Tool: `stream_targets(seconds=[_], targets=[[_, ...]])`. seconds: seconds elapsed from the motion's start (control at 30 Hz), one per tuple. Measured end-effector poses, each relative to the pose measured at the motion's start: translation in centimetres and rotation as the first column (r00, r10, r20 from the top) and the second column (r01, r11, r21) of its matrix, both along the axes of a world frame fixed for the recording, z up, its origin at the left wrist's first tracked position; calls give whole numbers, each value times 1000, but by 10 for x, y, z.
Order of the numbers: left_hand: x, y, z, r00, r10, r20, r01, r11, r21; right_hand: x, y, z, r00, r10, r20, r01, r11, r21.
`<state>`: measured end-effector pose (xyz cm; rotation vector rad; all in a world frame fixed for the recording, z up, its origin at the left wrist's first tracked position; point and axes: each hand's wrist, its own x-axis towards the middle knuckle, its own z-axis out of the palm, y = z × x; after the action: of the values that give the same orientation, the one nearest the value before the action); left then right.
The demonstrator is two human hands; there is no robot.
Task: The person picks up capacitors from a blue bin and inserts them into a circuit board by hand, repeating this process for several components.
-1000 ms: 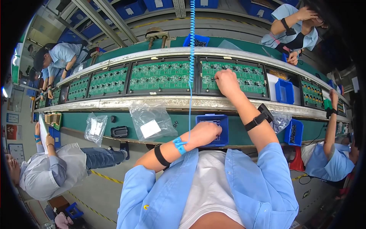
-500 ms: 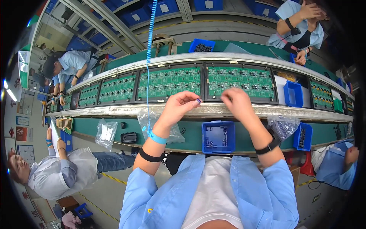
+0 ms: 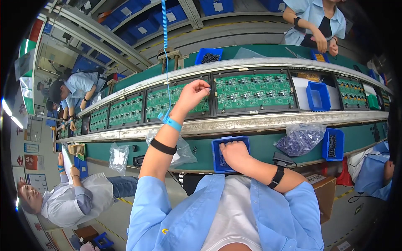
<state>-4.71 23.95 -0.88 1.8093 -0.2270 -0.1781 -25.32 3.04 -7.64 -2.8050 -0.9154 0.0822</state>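
My left hand (image 3: 194,95) is raised over the circuit board panels, thumb and fingers pinched on a small capacitor (image 3: 208,89) that barely shows at the fingertips. Below it is the seam between one framed green board panel (image 3: 178,94) and the panel (image 3: 253,90) to its right; both carry rows of small parts. My right hand (image 3: 235,154) reaches into a blue bin (image 3: 215,155) at the bench's near edge. Its fingers are curled downward, with the tips hidden inside; whether they grip a part cannot be made out. Small dark cylindrical parts lie in that bin.
A bag of purple parts (image 3: 299,140) and a blue bin of dark parts (image 3: 333,144) stand right. Clear bags (image 3: 119,157) lie left. Another blue bin (image 3: 318,96) sits on the line. A coiled blue cord (image 3: 164,25) hangs near my left wrist. Co-workers stand around.
My right hand has dropped from above the board panel into the near blue bin. The left hand has risen slightly, still pinching. The whole view has shifted and tilted a little.
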Motion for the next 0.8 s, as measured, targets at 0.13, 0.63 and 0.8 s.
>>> stream_targets(seconds=[0.13,0.63,0.8], targets=[[25,-4,-3,995,28,95,-47,977,209,2,6,6,999,-38,15,37,999,37],[44,-19,-5,897,-193,397,-151,710,688,-7,2,25,996,1,-90,24,961,275],[49,-21,-5,888,-229,398,-168,645,746,0,-10,58,987,11,-160,53,920,387]])
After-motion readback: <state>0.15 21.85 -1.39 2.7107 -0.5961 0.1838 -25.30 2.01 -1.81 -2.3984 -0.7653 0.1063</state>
